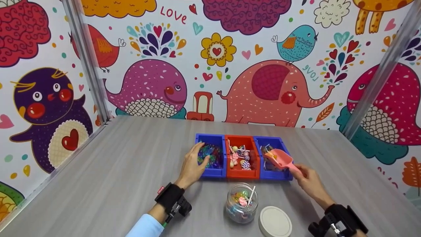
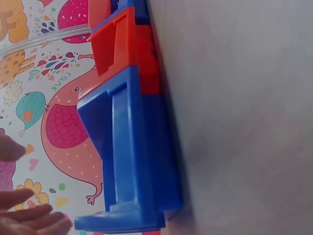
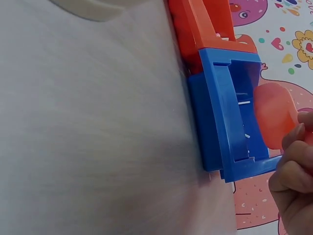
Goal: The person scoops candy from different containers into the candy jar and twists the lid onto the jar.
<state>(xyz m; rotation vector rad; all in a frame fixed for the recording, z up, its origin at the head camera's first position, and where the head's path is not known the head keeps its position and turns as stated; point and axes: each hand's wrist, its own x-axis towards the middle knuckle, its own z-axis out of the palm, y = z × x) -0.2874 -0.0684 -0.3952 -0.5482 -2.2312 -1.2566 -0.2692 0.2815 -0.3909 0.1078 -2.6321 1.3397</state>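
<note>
My right hand (image 1: 310, 184) grips the handle of a pink scoop (image 1: 284, 157), also seen in the right wrist view as a pink scoop (image 3: 275, 115). The scoop is tilted over the right blue bin (image 1: 274, 174), with something yellow at its front lip. My left hand (image 1: 192, 166) is at the left side of the left blue bin (image 1: 212, 172), fingers apart and holding nothing; whether it touches the rim I cannot tell. Shiny coloured wrapped pieces (image 1: 210, 154) lie in that bin. Between them, a red bin (image 1: 243, 174) contains lollipops (image 1: 245, 164).
A glass jar (image 1: 241, 214) with mixed sweets and a lollipop stick poking out stands in front of the bins. Right of it lies a round cream lid (image 1: 275, 222). The grey table (image 1: 108, 177) meets printed wall panels (image 1: 204, 75) at the back and sides.
</note>
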